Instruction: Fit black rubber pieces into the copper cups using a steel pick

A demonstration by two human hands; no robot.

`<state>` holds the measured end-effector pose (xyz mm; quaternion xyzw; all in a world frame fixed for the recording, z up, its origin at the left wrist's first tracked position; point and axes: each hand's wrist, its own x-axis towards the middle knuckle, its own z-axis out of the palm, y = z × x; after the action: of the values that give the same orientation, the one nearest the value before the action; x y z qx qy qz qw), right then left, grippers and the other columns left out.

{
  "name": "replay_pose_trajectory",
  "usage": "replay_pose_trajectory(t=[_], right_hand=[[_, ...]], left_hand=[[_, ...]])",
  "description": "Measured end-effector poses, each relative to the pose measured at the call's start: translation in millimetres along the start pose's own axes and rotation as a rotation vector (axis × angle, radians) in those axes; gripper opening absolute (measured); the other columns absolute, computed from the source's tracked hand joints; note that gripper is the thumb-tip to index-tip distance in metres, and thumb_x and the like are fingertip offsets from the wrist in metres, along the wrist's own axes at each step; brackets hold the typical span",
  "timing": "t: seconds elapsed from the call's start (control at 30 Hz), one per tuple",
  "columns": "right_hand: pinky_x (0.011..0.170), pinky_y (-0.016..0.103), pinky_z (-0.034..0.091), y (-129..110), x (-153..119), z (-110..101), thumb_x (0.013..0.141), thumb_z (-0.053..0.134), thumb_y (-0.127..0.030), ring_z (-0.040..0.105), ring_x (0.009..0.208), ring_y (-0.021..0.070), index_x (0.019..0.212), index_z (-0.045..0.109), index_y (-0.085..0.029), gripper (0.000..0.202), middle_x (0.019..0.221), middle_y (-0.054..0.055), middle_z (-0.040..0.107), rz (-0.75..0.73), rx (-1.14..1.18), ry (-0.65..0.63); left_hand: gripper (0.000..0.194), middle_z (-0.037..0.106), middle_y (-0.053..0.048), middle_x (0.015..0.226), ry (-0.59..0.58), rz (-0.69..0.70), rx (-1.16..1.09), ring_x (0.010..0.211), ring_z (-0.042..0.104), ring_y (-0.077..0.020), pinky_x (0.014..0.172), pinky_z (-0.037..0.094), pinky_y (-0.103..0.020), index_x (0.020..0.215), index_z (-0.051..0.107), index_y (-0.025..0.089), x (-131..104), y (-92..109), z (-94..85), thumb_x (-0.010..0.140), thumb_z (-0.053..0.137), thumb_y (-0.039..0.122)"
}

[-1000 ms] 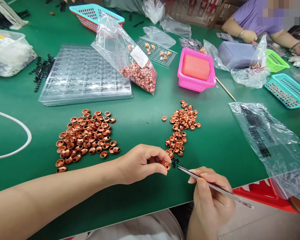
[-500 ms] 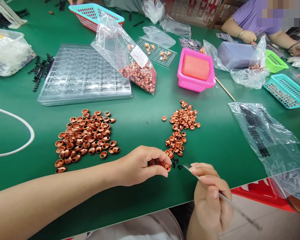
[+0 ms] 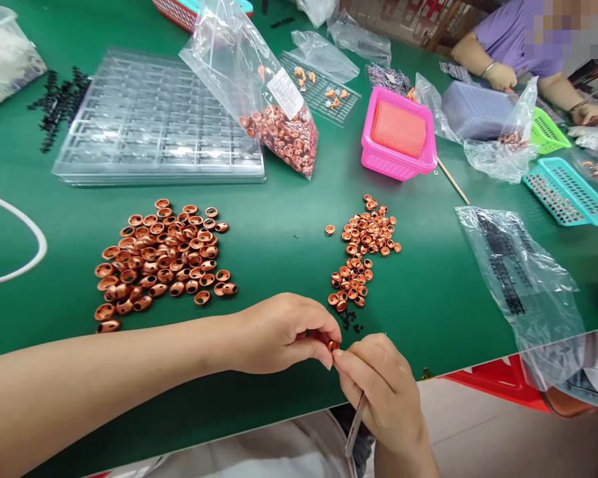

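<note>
My left hand [image 3: 284, 335] pinches a small copper-coloured cup with a hole [image 3: 333, 346] between thumb and fingertips, just above the green table. Right up against it, the thumb and fingers of my right hand [image 3: 386, 388] touch or nearly touch the cup. A thin greyish stick-like tool [image 3: 355, 426] sits in the right hand, its rear end pointing down; its tip is hidden. Beyond the hands lie tiny black pieces [image 3: 349, 320] and a pile of small copper cups [image 3: 369, 232]. To the left spreads a pile of larger copper cups [image 3: 164, 259].
Stacked clear trays [image 3: 164, 126] and a bag of copper cups [image 3: 284, 133] stand behind the piles. A pink basket [image 3: 401, 159] holds an orange block. At right lies a plastic bag with black parts [image 3: 503, 259]. A co-worker's arm [image 3: 476, 56] rests at the far right.
My right hand has moved left and closed in on the cup in my left hand; its tool has swung to point down. The view has shifted slightly.
</note>
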<state>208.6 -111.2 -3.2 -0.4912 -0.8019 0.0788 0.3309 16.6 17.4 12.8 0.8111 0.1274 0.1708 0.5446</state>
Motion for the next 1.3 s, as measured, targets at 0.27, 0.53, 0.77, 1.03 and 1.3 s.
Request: replay_pose_trajectory(t=[0.27, 0.53, 0.77, 1.03, 1.3], right_hand=[[0.063, 0.032, 0.049, 1.2, -1.9, -1.3, 0.089, 0.059, -0.006, 0.056, 0.074, 0.0160, 0.119, 0.061, -0.016, 0.031, 0.087, 0.005, 0.068, -0.035, 0.044, -0.040], [0.064, 0.032, 0.050, 1.3, -2.7, -0.6, 0.092, 0.054, -0.007, 0.059, 0.076, 0.0172, 0.118, 0.060, -0.014, 0.028, 0.089, 0.007, 0.068, -0.037, 0.124, -0.085], [0.065, 0.031, 0.048, -0.6, 1.4, 1.7, 0.091, 0.055, -0.008, 0.057, 0.074, 0.0165, 0.104, 0.062, -0.015, 0.016, 0.086, 0.007, 0.066, -0.039, 0.109, -0.089], [0.065, 0.030, 0.047, -0.5, 3.5, 2.3, 0.086, 0.059, -0.005, 0.054, 0.073, 0.0150, 0.100, 0.061, -0.017, 0.018, 0.084, 0.005, 0.065, -0.038, 0.077, -0.031], [0.064, 0.030, 0.050, 0.9, 1.3, 0.7, 0.083, 0.063, 0.000, 0.057, 0.075, 0.0144, 0.111, 0.059, -0.019, 0.034, 0.085, 0.004, 0.066, 0.078, 0.203, 0.184]], left_hand=[[0.001, 0.066, -0.002, 0.076, -0.019, 0.077, 0.046, 0.069, 0.059, -0.0128, 0.067, 0.045, -0.020, 0.091, 0.063, 0.014, -1.6, 0.7, 3.3, 0.092, 0.062, 0.015], [0.007, 0.065, -0.003, 0.076, -0.039, 0.109, 0.088, 0.071, 0.058, -0.0141, 0.067, 0.046, -0.021, 0.092, 0.060, 0.016, -3.3, 1.2, 5.6, 0.095, 0.055, 0.014], [0.008, 0.064, -0.003, 0.074, -0.075, 0.095, 0.113, 0.070, 0.058, -0.0145, 0.066, 0.045, -0.022, 0.090, 0.060, 0.016, -3.3, 1.1, 5.6, 0.096, 0.055, 0.017], [0.003, 0.064, -0.001, 0.077, -0.105, 0.016, 0.081, 0.070, 0.058, -0.0117, 0.066, 0.045, -0.018, 0.091, 0.063, 0.015, 0.1, 7.8, 1.8, 0.090, 0.066, 0.016], [0.011, 0.063, -0.002, 0.086, -0.195, -0.368, 0.651, 0.076, 0.061, -0.0166, 0.065, 0.043, -0.025, 0.087, 0.067, 0.020, -15.6, 43.5, -38.3, 0.090, 0.059, 0.013]])
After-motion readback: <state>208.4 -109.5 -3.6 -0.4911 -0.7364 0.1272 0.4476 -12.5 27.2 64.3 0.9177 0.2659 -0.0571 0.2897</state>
